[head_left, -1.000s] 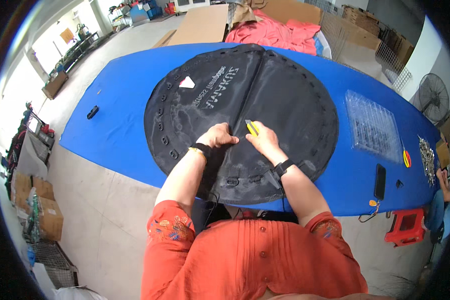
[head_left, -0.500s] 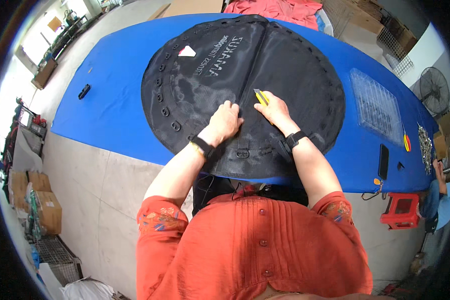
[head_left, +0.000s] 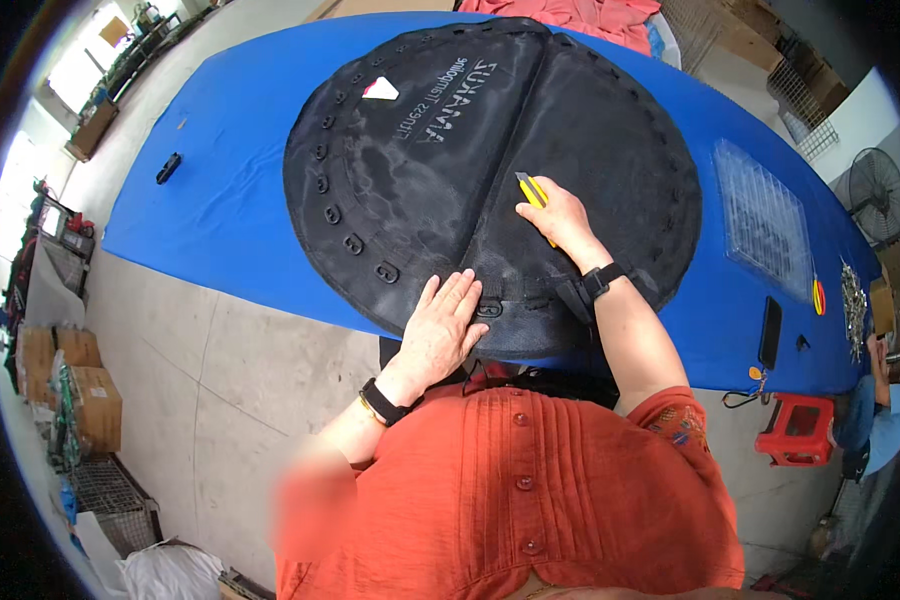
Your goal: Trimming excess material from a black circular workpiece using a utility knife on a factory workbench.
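A round black trampoline mat (head_left: pixel 400 190) lies on the blue-covered table (head_left: pixel 210 240), with a raised seam or fold across it and plastic loops along its rim. My left hand (head_left: pixel 440 325) rests flat on the mat's near edge, fingers stretched out, beside one of the loops. Over the right half of the mat, my right hand (head_left: pixel 562 215) grips a yellow utility knife (head_left: pixel 533 192), its dark tip pointing away and to the left. A small white tag with a pink mark (head_left: pixel 380 90) lies on the mat's far left part.
On the table's right are a clear plastic compartment box (head_left: pixel 767 220), a phone (head_left: pixel 770 333), a red-yellow tool (head_left: pixel 819 297) and a pile of metal pieces (head_left: pixel 853 310). A red stool (head_left: pixel 796 430) stands below. Another person's arm (head_left: pixel 879 370) shows at the far right.
My left hand has moved from the middle of the mat to its near edge and flattened out. My right hand keeps the knife and has shifted slightly right.
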